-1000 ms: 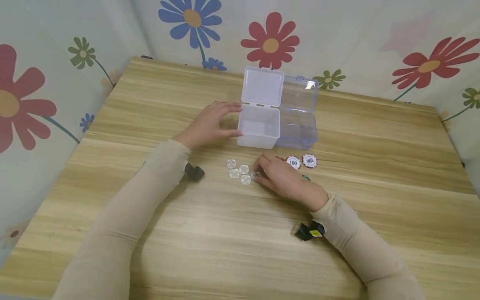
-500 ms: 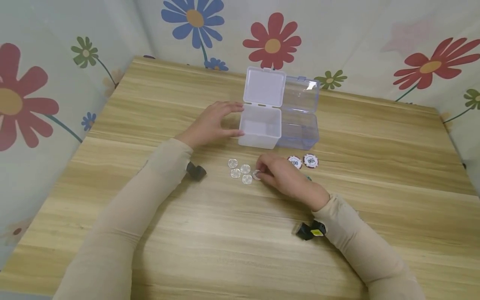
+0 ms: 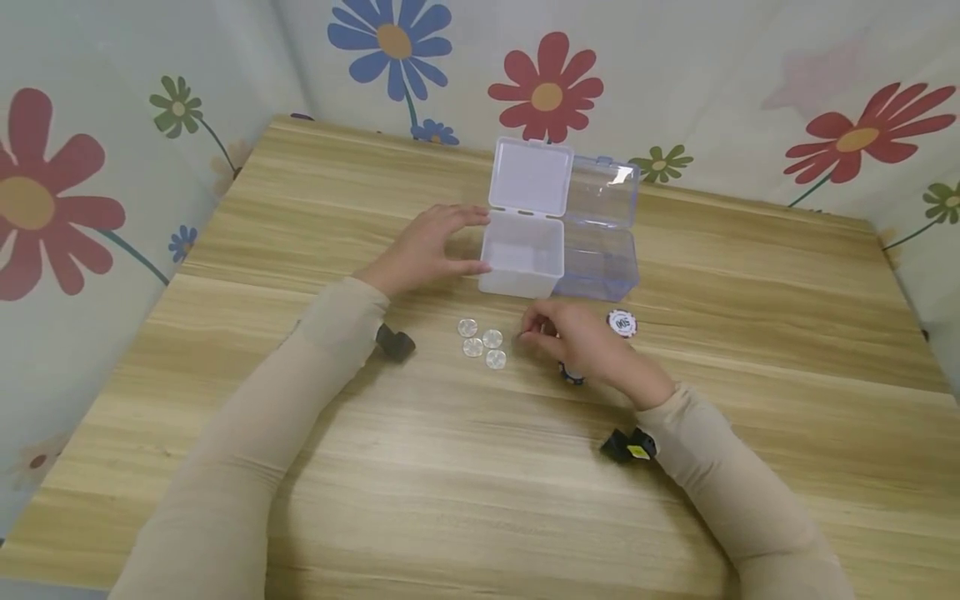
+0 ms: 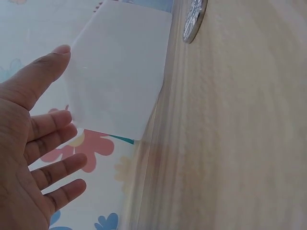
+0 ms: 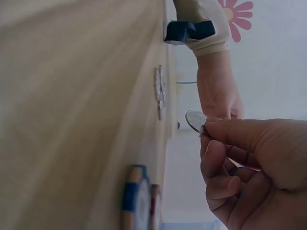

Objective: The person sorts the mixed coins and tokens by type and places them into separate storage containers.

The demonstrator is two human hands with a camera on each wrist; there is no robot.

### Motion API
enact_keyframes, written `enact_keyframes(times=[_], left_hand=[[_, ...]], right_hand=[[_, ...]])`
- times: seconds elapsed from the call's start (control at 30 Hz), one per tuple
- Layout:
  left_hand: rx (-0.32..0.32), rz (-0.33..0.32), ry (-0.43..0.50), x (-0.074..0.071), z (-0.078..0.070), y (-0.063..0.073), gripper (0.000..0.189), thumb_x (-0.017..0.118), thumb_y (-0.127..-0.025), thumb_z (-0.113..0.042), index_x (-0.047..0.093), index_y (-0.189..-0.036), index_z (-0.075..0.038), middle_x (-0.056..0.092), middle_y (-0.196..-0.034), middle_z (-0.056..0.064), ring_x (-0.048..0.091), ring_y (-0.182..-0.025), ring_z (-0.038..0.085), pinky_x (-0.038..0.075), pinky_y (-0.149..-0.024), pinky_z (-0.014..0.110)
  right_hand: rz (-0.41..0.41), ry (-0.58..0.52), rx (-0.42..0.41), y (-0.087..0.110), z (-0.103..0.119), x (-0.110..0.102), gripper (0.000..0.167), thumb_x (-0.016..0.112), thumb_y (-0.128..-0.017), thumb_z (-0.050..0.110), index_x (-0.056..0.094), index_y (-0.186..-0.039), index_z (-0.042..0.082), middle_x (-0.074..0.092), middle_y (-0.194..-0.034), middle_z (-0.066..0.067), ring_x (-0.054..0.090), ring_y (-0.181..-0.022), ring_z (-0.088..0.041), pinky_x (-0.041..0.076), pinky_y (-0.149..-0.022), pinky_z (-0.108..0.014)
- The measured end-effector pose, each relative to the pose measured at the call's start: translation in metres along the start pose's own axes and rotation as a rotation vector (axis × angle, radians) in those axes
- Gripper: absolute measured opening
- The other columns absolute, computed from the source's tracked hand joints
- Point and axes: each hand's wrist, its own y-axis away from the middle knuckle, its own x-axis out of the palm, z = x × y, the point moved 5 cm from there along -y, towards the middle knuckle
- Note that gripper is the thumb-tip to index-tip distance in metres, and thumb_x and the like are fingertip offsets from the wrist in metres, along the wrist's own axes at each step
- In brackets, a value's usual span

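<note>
A silver coin (image 5: 194,120) is pinched between the thumb and index finger of my right hand (image 3: 573,337), held just above the table in front of the boxes. My left hand (image 3: 427,250) touches the left side of an open white plastic box (image 3: 513,283) with thumb and fingertips, the fingers fairly straight. Nothing shows inside that box. Several silver coins (image 3: 492,339) lie flat on the table left of my right hand. A poker chip marked 500 (image 3: 622,322) lies to its right, and a dark-edged chip (image 3: 572,375) is partly hidden beneath it.
A clear bluish box (image 3: 603,287) with its lid up stands against the right side of the white box. The wooden table (image 3: 420,500) meets a flower-patterned wall covering (image 3: 667,75) behind. Small black cameras (image 3: 395,342) sit at the wrists.
My right hand has picked up the rightmost coin and shifted slightly right, now covering the 100 chip and exposing the dark-edged one. The left hand stays at the white box.
</note>
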Motion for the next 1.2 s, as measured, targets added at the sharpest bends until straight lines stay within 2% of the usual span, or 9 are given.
enact_keyframes(times=[0.23,0.37,0.5,0.67,1.0,1.2], left_hand=[[-0.009,0.009,0.009,0.0,0.0,0.001,0.07,0.074,-0.082,-0.04,0.05,-0.138,-0.006,0.045,-0.149,0.008,0.037,-0.141,0.027,0.023,-0.12,0.043],[-0.01,0.013,0.006,0.0,0.0,0.001,0.07,0.074,-0.081,-0.04,0.05,-0.138,-0.007,0.046,-0.149,0.007,0.037,-0.14,0.027,0.023,-0.12,0.043],[-0.007,0.014,0.001,-0.001,-0.001,0.001,0.07,0.075,-0.081,-0.039,0.05,-0.138,-0.006,0.046,-0.149,0.008,0.037,-0.14,0.027,0.023,-0.12,0.043],[-0.004,0.01,-0.005,-0.003,-0.004,0.002,0.07,0.075,-0.081,-0.039,0.05,-0.137,-0.006,0.047,-0.148,0.008,0.038,-0.139,0.028,0.024,-0.119,0.044],[-0.013,0.004,-0.003,-0.005,-0.004,0.003,0.07,0.075,-0.081,-0.04,0.051,-0.138,-0.007,0.046,-0.148,0.007,0.038,-0.14,0.027,0.024,-0.119,0.044],[-0.017,0.012,-0.004,-0.003,-0.003,0.002,0.07,0.074,-0.082,-0.042,0.05,-0.138,-0.009,0.045,-0.149,0.005,0.036,-0.141,0.026,0.022,-0.12,0.045]], right_hand=[[-0.031,-0.033,-0.044,-0.007,0.004,-0.018,0.004,0.064,-0.091,0.011,0.061,-0.09,0.008,0.063,-0.074,-0.002,0.055,-0.064,-0.012,0.046,-0.057,-0.023],[-0.021,-0.044,-0.021,-0.013,0.006,-0.027,0.006,0.063,-0.092,0.013,0.061,-0.092,0.007,0.063,-0.077,-0.005,0.056,-0.065,-0.015,0.047,-0.057,-0.024],[-0.049,-0.022,-0.021,-0.02,0.008,-0.039,0.007,0.064,-0.092,0.013,0.062,-0.092,0.006,0.064,-0.082,-0.006,0.055,-0.07,-0.016,0.045,-0.061,-0.025],[-0.064,-0.038,0.022,-0.027,0.008,-0.049,0.008,0.063,-0.092,0.013,0.062,-0.093,0.005,0.064,-0.084,-0.008,0.055,-0.073,-0.018,0.047,-0.064,-0.026],[-0.126,-0.097,0.097,-0.049,-0.001,-0.055,0.011,0.06,-0.094,0.012,0.059,-0.098,0.001,0.063,-0.087,-0.011,0.055,-0.076,-0.02,0.048,-0.066,-0.025],[-0.144,-0.095,0.135,-0.062,-0.005,-0.053,0.013,0.061,-0.094,0.014,0.059,-0.099,0.002,0.062,-0.089,-0.011,0.055,-0.079,-0.02,0.046,-0.068,-0.025]])
